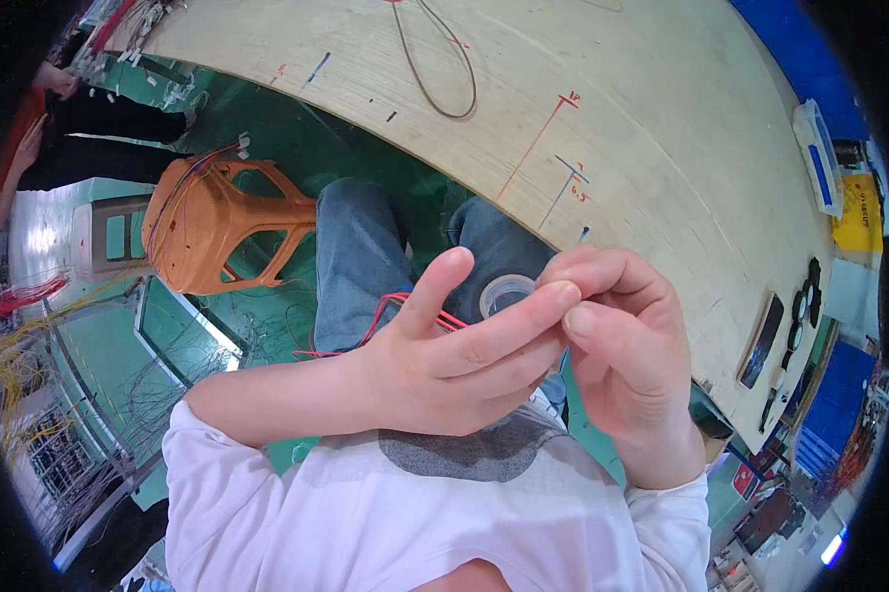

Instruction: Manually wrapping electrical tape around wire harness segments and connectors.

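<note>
We see a broad plywood board (662, 148) sweeping across the upper right of the frame, marked with red and blue lines, and a loop of thin cable (444, 69) lies on it near the top centre. At the left centre, an orange plastic stool (213, 227) lies tipped on the green floor (168, 326), with loose wires scattered around it. In the upper left corner another person's arm (30, 148) shows.

At centre, our left hand (444, 365) is stretched out flat, its fingers pointing toward the right, the fingertips meeting the right hand (622, 345). The right hand is curled, thumb and forefinger pinched together at the tip of the left forefinger; what they pinch is too small to tell. Just behind the fingertips sits a small roll of clear tape (507, 293), above the jeans-clad knees. Red wires (395, 311) run behind the left hand, touching its thumb side.
</note>
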